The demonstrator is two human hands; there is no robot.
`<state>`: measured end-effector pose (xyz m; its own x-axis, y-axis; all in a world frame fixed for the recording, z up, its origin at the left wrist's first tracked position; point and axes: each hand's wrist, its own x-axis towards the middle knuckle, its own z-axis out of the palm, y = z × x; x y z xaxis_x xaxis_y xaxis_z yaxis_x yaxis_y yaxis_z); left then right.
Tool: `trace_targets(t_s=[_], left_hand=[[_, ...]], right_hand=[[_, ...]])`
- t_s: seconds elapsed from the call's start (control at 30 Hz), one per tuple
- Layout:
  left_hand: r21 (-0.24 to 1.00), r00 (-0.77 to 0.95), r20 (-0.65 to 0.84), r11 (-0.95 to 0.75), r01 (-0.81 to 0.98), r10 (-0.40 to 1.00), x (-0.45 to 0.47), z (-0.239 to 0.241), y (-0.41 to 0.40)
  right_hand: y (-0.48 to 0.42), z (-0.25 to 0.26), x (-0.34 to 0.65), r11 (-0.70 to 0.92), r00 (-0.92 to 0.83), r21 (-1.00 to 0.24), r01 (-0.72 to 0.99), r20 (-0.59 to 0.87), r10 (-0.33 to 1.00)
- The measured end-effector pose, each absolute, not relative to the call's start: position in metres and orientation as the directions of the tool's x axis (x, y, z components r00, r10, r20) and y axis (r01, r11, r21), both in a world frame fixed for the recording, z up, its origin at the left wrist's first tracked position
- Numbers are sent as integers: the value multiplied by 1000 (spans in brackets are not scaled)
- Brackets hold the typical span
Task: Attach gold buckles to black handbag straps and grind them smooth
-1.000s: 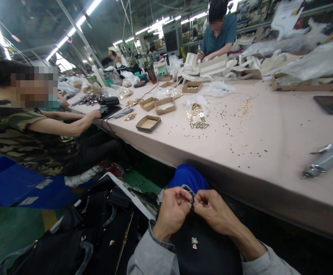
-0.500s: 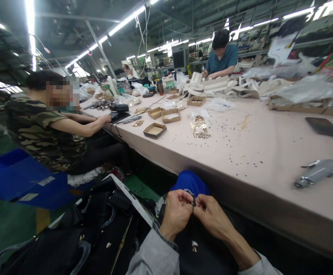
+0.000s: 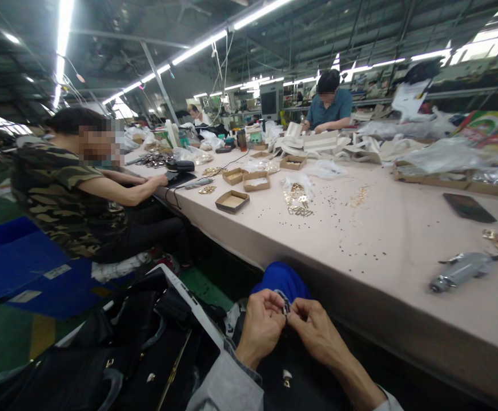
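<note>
A black bag (image 3: 306,379) with a small gold-coloured fitting (image 3: 287,378) lies across the lap, over a blue-clad knee (image 3: 285,278). At its far end, my left hand (image 3: 260,328) pinches a short dark strap (image 3: 285,307) with a shiny edge. Close beside it on the right, my right hand (image 3: 317,337) is closed with thumb and forefinger on the same strap. The fingertips almost touch and hide most of it, so any small part between them cannot be made out.
More black bags (image 3: 146,354) fill a white-rimmed container at left. On the table (image 3: 403,297) lie a grey power screwdriver (image 3: 461,273), a dark flat plate (image 3: 469,207), gold hardware (image 3: 298,197) and small cardboard boxes (image 3: 232,201). One co-worker (image 3: 77,188) sits at left, another (image 3: 329,105) across the table.
The view has shifted slightly, and the bag has moved a little with it. Both hands keep their pinch on the strap, with the fingers only slightly adjusted.
</note>
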<state>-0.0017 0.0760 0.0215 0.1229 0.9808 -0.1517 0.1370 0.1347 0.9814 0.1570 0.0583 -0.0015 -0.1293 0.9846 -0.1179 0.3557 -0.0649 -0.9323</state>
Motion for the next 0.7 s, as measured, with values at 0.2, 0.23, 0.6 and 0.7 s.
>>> trace_targets(t_s=[0.2, 0.23, 0.6, 0.7], left_hand=[[982, 97, -127, 111, 155, 987, -11, 6, 78], [983, 96, -130, 115, 145, 987, -12, 2, 80], [974, 154, -224, 218, 60, 962, -16, 17, 84], [967, 143, -254, 250, 49, 957, -20, 15, 88]], right_hand=[[62, -19, 164, -91, -96, -938, 334, -130, 987], [64, -22, 166, -103, -63, -934, 342, -132, 989], [86, -1, 146, -33, -186, -955, 293, -91, 978], [86, -2, 147, -120, -199, -971, 205, -161, 967]])
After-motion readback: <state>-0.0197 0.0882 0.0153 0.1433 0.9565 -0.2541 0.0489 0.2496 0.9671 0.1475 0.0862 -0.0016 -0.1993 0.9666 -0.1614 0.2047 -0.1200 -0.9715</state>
